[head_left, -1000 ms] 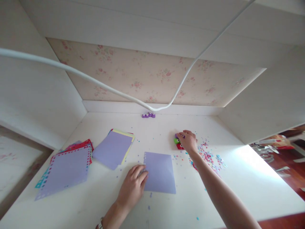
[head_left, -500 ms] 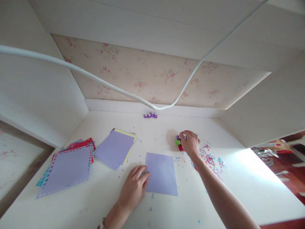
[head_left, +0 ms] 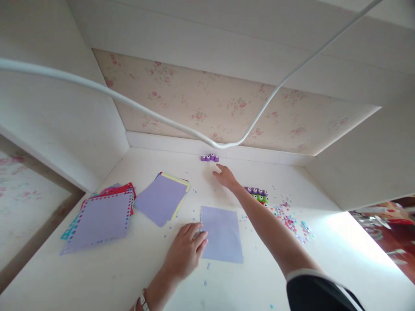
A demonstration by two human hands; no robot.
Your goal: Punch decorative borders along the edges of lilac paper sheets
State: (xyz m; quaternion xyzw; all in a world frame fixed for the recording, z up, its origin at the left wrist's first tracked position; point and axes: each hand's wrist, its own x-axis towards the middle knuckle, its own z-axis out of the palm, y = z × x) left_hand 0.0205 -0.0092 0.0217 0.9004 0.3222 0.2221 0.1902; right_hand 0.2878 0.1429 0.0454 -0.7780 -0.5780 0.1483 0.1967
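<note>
Narrow gap before purple punches (head_left: 210, 158), cable (head_left: 181, 127) above

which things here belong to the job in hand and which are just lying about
In the job:
- lilac sheet at the left hand
- purple punches near the right hand
- nearer purple and green punches
- plain sheets, punched sheets, probably

Just lying about:
- loose confetti
- white cable overhead

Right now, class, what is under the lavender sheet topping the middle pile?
Under the lavender sheet, a yellow sheet shows, with thin red slivers at the far side. The rest is covered, so the sheets cannot be counted.
</note>
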